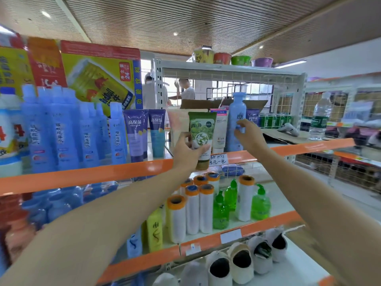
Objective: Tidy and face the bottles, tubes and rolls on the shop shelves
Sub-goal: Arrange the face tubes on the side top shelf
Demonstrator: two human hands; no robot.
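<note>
I can see my two arms, and both are bare all the way up to the picture's edge. My left hand and right hand wear no gloves. I spot no rings or watch, though the fingers look blurry.

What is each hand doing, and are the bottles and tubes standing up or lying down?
Left hand: grips the green tube.
Green tube: upright, cap down, held at the shelf edge.
Right hand: fingers curled on the blue bottle.
Blue bottle: upright.
Purple tubes: upright, labels forward.
White rolls: standing on end.
</note>
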